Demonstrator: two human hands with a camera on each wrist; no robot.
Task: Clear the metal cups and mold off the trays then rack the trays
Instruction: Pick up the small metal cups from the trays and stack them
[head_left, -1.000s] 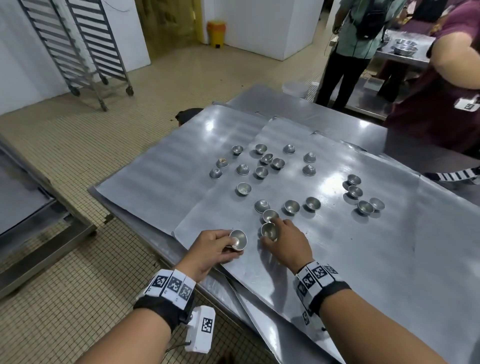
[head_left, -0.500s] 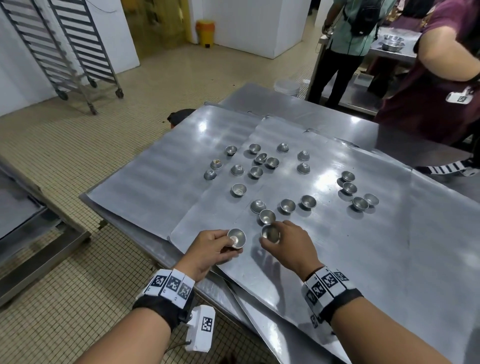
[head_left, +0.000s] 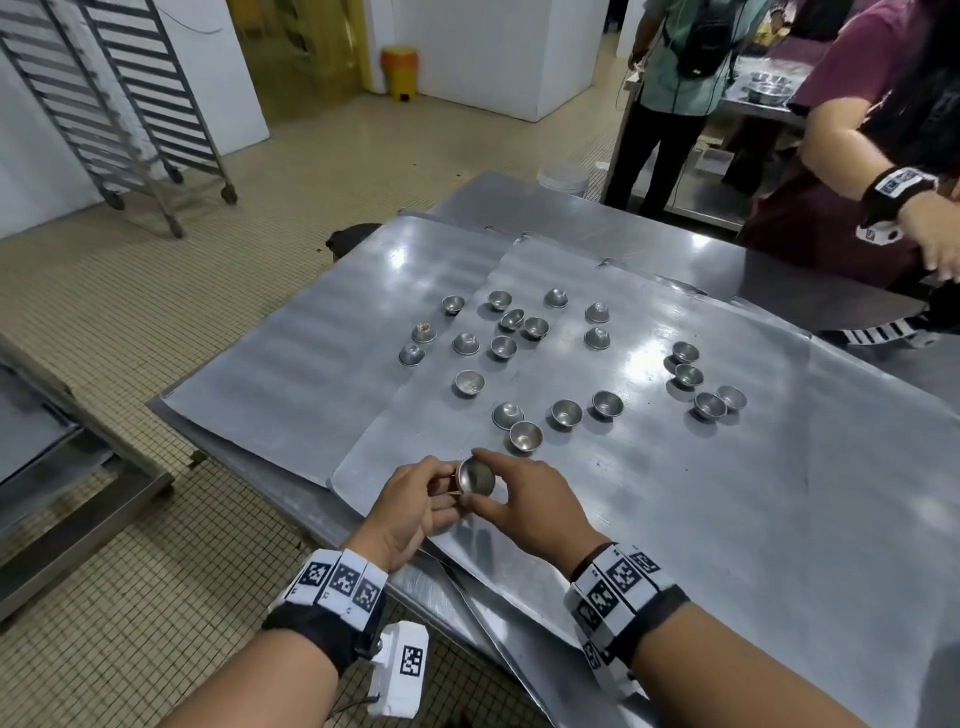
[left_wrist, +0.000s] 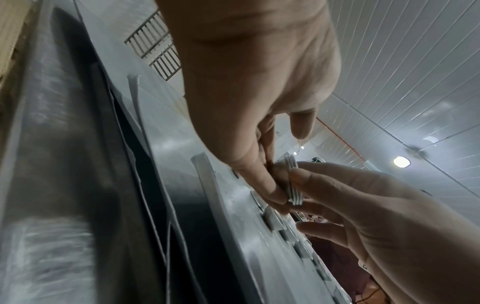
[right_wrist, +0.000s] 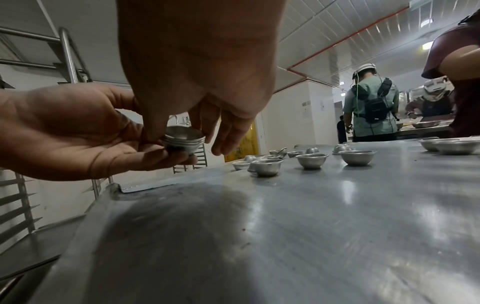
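A small stack of nested metal cups (head_left: 475, 477) (right_wrist: 183, 142) (left_wrist: 292, 183) is held above the near edge of the top tray (head_left: 675, 519). My left hand (head_left: 415, 501) cradles the stack from below in its curled fingers. My right hand (head_left: 519, 501) pinches the top cup's rim between thumb and forefinger. Several loose metal cups (head_left: 525, 435) lie scattered over the tray, some upright, some upside down. A second tray (head_left: 291, 364) sits under it to the left with a few cups (head_left: 423, 332) on it.
The trays overlap on a steel table (head_left: 571, 218). Two wheeled tray racks (head_left: 119, 104) stand at the far left wall. A person in maroon (head_left: 872, 130) reaches in at the right. Another person (head_left: 675, 93) stands behind the table. A low steel bench (head_left: 62, 467) is at left.
My right hand lifted a cup off the tray and brought it onto the cup in my left hand. Both hands now meet on the stack.
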